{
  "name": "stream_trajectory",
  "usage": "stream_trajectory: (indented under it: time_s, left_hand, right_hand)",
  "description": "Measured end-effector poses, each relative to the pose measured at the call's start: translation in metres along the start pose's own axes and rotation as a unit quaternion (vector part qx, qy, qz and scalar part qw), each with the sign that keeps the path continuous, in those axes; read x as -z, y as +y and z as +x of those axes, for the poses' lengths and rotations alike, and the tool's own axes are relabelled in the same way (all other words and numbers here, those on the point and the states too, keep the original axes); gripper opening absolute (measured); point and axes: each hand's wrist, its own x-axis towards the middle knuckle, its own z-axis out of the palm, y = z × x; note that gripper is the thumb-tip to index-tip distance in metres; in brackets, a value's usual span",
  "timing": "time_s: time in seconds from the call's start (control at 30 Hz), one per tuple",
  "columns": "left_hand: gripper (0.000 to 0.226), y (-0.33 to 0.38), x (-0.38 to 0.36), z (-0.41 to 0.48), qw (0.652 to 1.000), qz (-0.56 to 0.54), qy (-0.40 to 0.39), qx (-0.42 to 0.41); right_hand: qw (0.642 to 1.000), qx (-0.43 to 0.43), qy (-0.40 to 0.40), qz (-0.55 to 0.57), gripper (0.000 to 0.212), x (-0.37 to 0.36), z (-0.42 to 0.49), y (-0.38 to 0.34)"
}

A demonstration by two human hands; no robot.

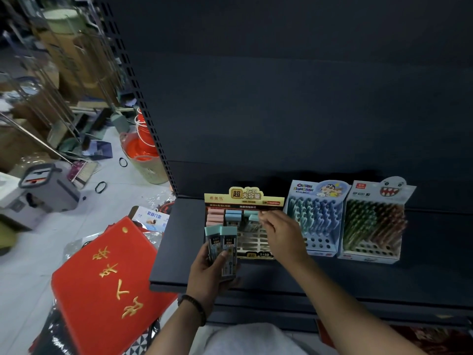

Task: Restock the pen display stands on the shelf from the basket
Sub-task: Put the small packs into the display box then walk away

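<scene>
The left hand has its fingers clamped on a few slim boxes near the shelf's front left corner. The right hand reaches into the yellow stand; whether its fingers pinch anything, I cannot tell. The boxes look light, stiff and smooth, likely best held by their long sides. Open slots remain in front; two fuller stands crowd the right.

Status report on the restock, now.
Left hand gripping teal-capped lead cases. Right hand reaching into yellow display stand, grip unclear. Front slots empty. No obstruction.
</scene>
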Motion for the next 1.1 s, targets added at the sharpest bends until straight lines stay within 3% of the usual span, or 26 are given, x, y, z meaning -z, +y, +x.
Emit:
stream_trajectory:
  time_s: [0.4,0.67,0.8,0.93,1.03,1.1]
  left_hand:
    - [0.031,-0.003,-0.005,-0.001,1.0,-0.007,0.005,-0.006]
    - [0.032,-0.004,-0.006,-0.004,1.0,-0.012,0.004,-0.007]
    - [0.03,-0.003,-0.007,-0.006,1.0,-0.011,0.008,-0.009]
    - [0.03,-0.001,-0.008,-0.007,1.0,-0.016,0.003,-0.008]
    - [0.029,-0.002,-0.012,-0.009,1.0,-0.019,-0.012,-0.005]
    - [0.028,0.0,-0.016,-0.008,1.0,-0.016,-0.024,-0.003]
  right_hand:
    - [0.994,-0.007,-0.063,-0.09,0.029,-0.001,0.017,-0.018]
    - [0.986,-0.024,-0.137,-0.086,0.021,0.004,0.015,-0.015]
    - [0.987,-0.069,-0.121,-0.083,0.019,-0.002,0.007,-0.01]
    - [0.986,-0.109,-0.101,-0.078,0.033,0.002,0.014,-0.021]
    - [0.991,-0.123,-0.054,-0.008,0.028,0.011,0.006,-0.029]
    - [0.987,-0.121,-0.076,0.074,0.021,0.018,0.0,-0.034]
